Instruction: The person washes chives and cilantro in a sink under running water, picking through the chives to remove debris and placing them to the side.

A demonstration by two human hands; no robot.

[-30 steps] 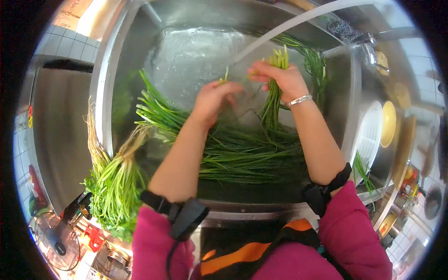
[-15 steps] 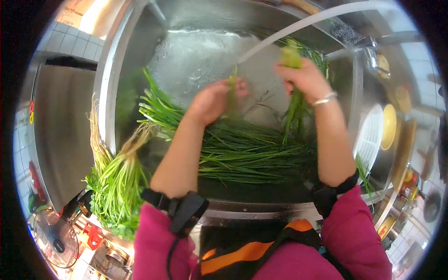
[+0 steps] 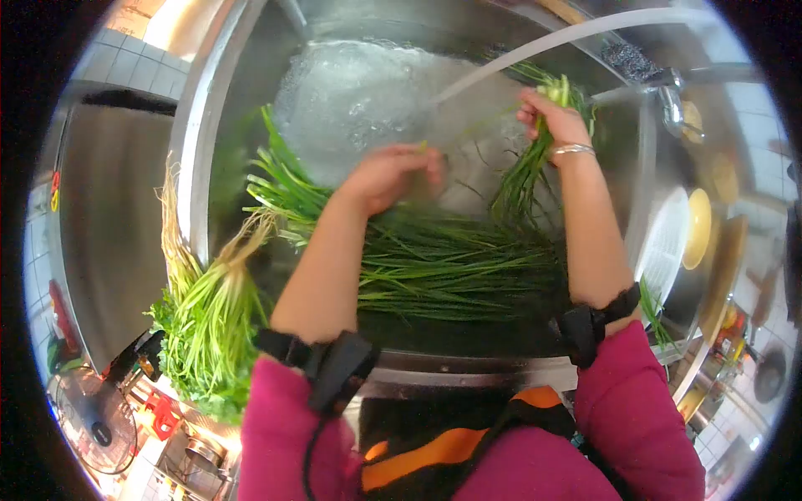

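My right hand is closed round a bunch of garlic chives, pale stalk ends up and green leaves hanging down, over the right side of a steel sink. Near the middle, my left hand has its fingers curled in, blurred at the tips. A small greenish bit shows at those fingertips, too small to name. Below both hands lies a long heap of garlic chives, its pale ends toward the left wall. Bubbling water fills the back of the sink.
A white hose arches over the sink from the right. Leafy greens with roots hang over the left rim. At the right stand a white basket and a yellow bowl. A metal tap is at the back right.
My right hand has moved up and slightly right with the bunch, whose leaves now spread down-left. The green stalk upright at my left fingers has mostly gone from sight.
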